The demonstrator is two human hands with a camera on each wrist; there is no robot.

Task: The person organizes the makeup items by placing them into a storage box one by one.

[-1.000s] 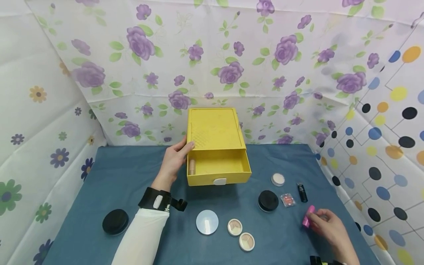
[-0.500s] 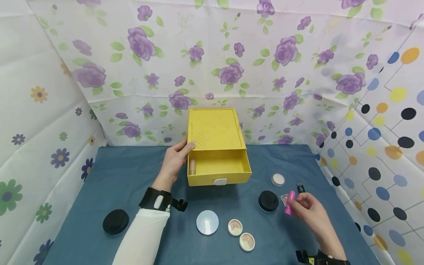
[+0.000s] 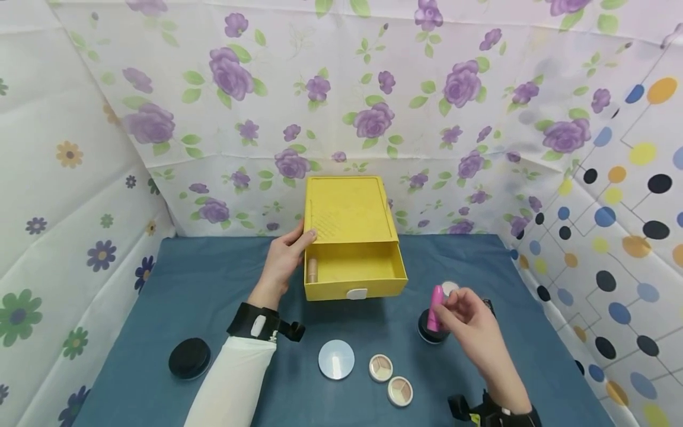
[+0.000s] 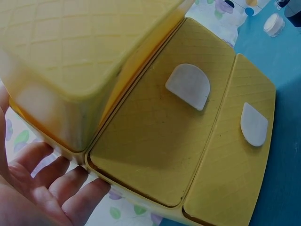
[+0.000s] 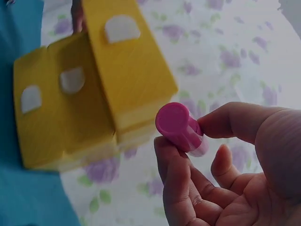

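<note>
A yellow drawer cabinet stands at the back of the table with its top drawer pulled out. Inside that drawer, a beige tube stands at the left wall; two lower drawers are closed in the left wrist view. My left hand holds the cabinet's left side, thumb at the top edge and fingertips against the side. Between thumb and fingers, my right hand pinches a pink lipstick, raised and tilted, right of the drawer. Below it a black round compact is partly covered.
A white jar and a black item show behind my right hand. Nearer lie a pale round compact and two concealer palettes. Another black compact is at the left. Patterned cloth hangs behind the table.
My right hand has lifted the pink lipstick and carried it left and away from me, from the right side of the table to above the black compact. My left hand stays on the cabinet.
</note>
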